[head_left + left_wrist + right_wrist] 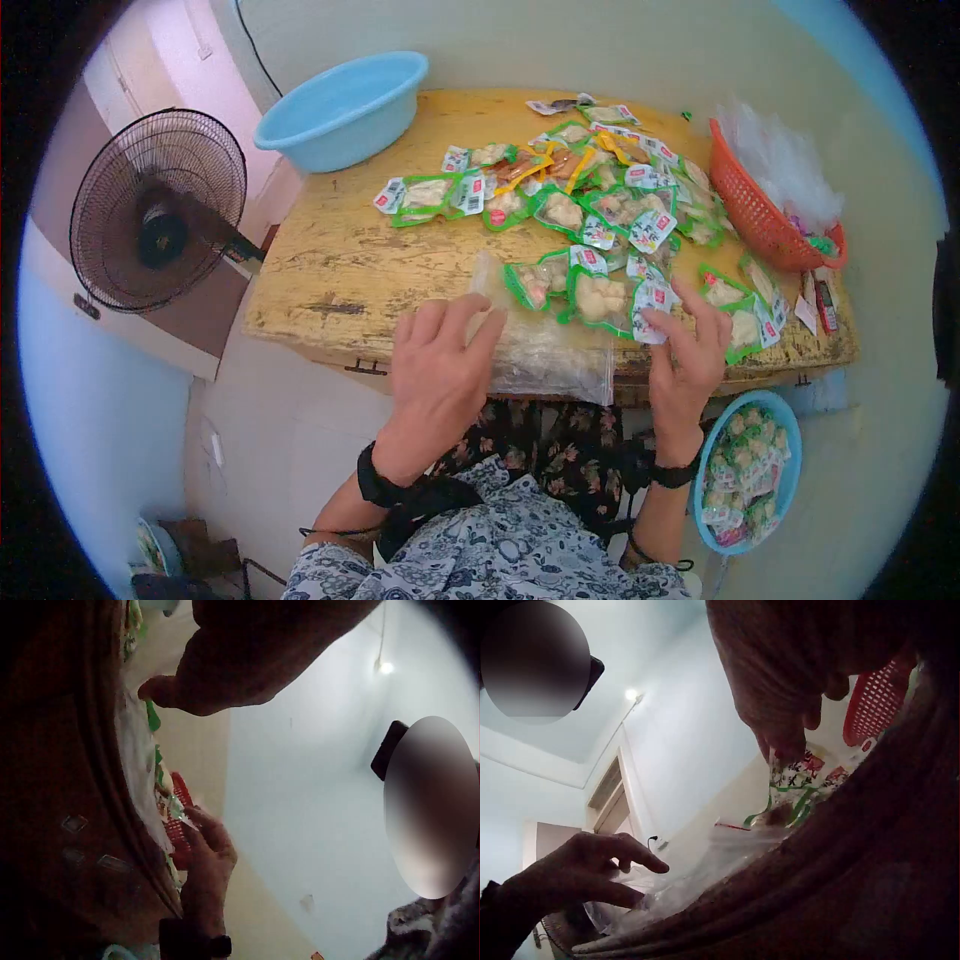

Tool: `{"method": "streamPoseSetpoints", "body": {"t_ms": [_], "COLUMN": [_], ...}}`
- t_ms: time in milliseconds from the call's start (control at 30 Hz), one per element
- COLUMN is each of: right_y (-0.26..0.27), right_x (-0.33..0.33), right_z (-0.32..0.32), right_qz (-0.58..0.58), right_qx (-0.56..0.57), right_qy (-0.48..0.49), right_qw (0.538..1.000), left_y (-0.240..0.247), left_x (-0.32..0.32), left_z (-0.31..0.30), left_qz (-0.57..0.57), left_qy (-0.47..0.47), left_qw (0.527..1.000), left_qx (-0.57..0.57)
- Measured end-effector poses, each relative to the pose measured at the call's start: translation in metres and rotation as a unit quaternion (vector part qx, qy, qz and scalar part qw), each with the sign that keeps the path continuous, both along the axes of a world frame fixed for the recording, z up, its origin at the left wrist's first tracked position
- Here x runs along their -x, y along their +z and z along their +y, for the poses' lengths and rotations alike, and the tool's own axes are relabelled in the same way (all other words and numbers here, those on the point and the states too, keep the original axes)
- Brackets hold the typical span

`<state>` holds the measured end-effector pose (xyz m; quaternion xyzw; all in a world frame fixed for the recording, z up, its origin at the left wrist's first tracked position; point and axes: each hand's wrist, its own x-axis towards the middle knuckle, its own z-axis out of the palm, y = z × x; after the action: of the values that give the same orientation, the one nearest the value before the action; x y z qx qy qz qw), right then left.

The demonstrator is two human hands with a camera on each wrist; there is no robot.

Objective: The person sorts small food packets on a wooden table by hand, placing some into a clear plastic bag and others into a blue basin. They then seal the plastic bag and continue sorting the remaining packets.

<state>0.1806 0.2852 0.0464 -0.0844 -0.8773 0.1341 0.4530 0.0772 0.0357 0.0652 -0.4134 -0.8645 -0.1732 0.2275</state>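
My right hand point(690, 355) pinches the white printed end of a green-edged food packet point(602, 300) with pale lumps inside. In the right wrist view the packet point(784, 796) hangs from the fingertips, close over the clear plastic bag point(705, 879). That clear plastic bag point(555, 360) lies flat at the table's front edge, with one side against my left hand point(440, 360). The left fingers are loosely bent, and the right wrist view shows thumb and forefinger apart, the thumb at the plastic. Another green-edged packet point(530, 283) lies just left of the held one.
Several more packets point(560, 210) spread over the worn yellow table point(330, 260). A red basket point(760, 215) with clear bags stands at the right, a blue basin point(345, 115) at the back left. Below right is a blue tub point(795, 450) of packets; a fan point(160, 210) stands left.
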Motion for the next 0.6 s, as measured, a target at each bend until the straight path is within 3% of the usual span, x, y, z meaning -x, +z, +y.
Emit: {"method": "streamPoseSetpoints", "body": {"t_ms": [167,267,367,467,600], "right_y": [-0.018,-0.027,-0.026,-0.025,-0.018], "right_x": [-0.026,-0.028,-0.034,-0.022,-0.012], "right_z": [0.005,0.014,0.011,0.003,0.001], "right_qz": [-0.037,-0.027,-0.071,-0.105,-0.134], "right_qx": [0.088,0.105,0.244,0.104,0.058], "right_qy": [0.008,0.025,-0.008,-0.067,-0.075], "right_qw": [0.995,0.994,0.967,0.987,0.986], "left_y": [-0.002,-0.003,0.003,0.006,0.006], "left_x": [0.004,0.008,0.003,-0.003,-0.012], "left_z": [0.014,0.019,0.022,0.026,0.033], "left_qz": [0.029,0.029,0.027,0.034,0.006], "left_qy": [-0.069,-0.063,-0.062,-0.084,-0.121], "left_qw": [0.997,0.997,0.998,0.996,0.993], "left_qx": [0.001,0.014,0.017,0.003,-0.002]}}
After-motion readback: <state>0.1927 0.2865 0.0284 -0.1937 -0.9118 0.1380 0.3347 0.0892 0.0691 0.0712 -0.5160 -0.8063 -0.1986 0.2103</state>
